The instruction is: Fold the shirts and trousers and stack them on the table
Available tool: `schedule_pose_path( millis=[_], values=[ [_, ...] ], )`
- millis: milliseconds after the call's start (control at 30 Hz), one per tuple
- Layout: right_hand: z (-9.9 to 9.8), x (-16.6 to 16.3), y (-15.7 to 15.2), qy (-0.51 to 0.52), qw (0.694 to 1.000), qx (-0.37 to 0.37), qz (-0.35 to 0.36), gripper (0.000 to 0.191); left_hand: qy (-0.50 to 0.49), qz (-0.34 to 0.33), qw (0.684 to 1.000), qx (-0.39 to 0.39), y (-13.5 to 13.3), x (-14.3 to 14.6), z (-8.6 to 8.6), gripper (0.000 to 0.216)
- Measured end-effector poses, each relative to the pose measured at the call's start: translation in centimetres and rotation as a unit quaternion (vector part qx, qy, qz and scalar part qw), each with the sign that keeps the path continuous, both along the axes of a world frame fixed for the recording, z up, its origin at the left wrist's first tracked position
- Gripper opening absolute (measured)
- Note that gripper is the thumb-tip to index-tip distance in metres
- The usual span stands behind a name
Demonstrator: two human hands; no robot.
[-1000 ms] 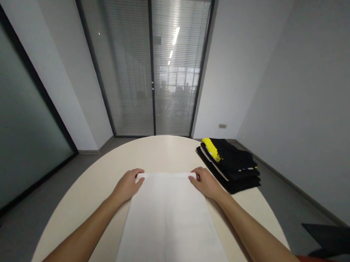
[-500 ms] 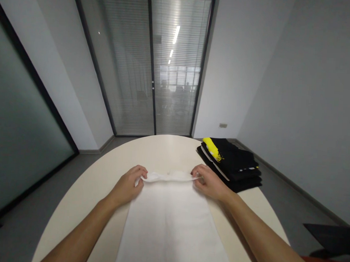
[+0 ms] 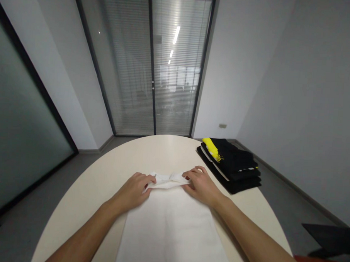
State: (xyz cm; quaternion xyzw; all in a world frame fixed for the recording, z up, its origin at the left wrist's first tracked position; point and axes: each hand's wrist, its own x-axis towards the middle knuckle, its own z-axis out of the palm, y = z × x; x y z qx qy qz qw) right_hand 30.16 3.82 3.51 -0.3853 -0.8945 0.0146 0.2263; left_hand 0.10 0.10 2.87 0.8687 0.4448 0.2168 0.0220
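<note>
White cloth (image 3: 170, 227), head view: runs from btwn both hands back twd wearer, on pale round table (image 3: 112, 174). Chg vs ~1 s ago: far edge was flat; now lifted & curled back twd wearer, hands closer tog. Means far end = loose, crumpled fold, no longer straight edge. L hand (image 3: 136, 190): fingers curled, thumb nearly meeting them, edge pinched. R hand (image 3: 201, 185): likewise, bit looser, has edge's other end. Cloth matte, smooth, faint centre crease. Black folded stack (image 3: 236, 162), soft, yellow-splashed, just beyond & right of R hand.
</note>
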Motion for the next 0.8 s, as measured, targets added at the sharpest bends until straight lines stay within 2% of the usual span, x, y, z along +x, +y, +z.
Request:
schedule_pose_path(
  millis=[67, 133, 233, 333, 433, 533, 667, 733, 800],
  values=[
    [0.2, 0.0, -0.2, -0.004, 1.000, 0.013, 0.016, 0.020, -0.010, -0.047, 0.999, 0.019, 0.0, -0.1, 0.1, 0.036],
    [0.5, 0.0, -0.5, -0.008, 0.999, 0.025, 0.036, 0.021, -0.022, -0.077, 0.996, 0.037, -0.1, -0.2, 0.2, 0.040],
    [0.9, -0.2, -0.9, -0.014, 0.998, 0.030, 0.051, 0.024, -0.028, -0.084, 0.996, 0.034, -0.4, -0.1, 0.2, 0.043],
    [1.0, -0.6, -1.3, -0.039, 0.998, 0.028, 0.051, 0.026, -0.003, -0.086, 0.996, -0.008, -0.8, 0.2, 0.1, 0.052],
    [1.0, -1.2, -1.7, -0.074, 0.995, 0.039, 0.061, 0.019, 0.016, -0.093, 0.995, -0.031, -1.2, 0.5, 0.5, 0.058],
    [1.2, -1.5, -2.2, -0.070, 0.993, 0.073, 0.068, 0.016, -0.008, -0.093, 0.996, 0.004, -1.4, 0.7, 1.2, 0.052],
    [2.0, -1.5, -3.2, -0.006, 0.991, 0.123, 0.047, 0.015, -0.117, -0.029, 0.990, 0.075, -1.6, 0.7, 2.3, 0.037],
    [2.3, -1.6, -3.6, 0.009, 0.992, 0.104, 0.066, 0.013, -0.146, -0.032, 0.988, 0.042, -1.8, 0.7, 2.8, 0.039],
    [2.6, -1.7, -4.0, 0.007, 0.994, 0.050, 0.102, 0.019, -0.135, -0.065, 0.988, -0.031, -2.1, 0.8, 3.1, 0.043]
  ],
)
